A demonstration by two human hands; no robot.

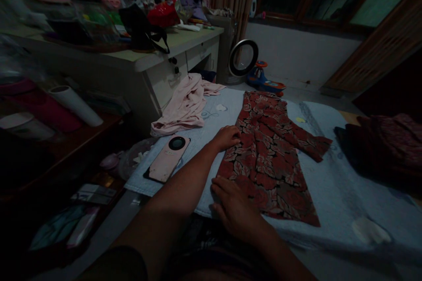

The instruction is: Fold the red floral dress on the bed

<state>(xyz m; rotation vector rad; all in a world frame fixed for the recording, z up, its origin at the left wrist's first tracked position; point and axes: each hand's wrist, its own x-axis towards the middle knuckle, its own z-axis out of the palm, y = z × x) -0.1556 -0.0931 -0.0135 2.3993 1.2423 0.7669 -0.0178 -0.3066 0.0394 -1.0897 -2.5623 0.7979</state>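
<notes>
"Patterned garment [265,158]: where is it?"

"Just right of the frame's centre, spread on a pale blue cover [329,210], one sleeve pointing to the right."

"And the left hand [227,137]?"

"Near the centre, fingers curled at the garment's left edge. I cannot tell whether any cloth is pinched in them."

"The right hand [235,204]?"

"Lower centre, fingers bent and slightly parted at the garment's lower left corner. Whether it grips fabric, I cannot tell either."

"What else is around?"

"A phone [169,160] left of centre, round camera up; pink clothing [184,107] above it; dark folded clothes [389,149] at the right edge."
</notes>
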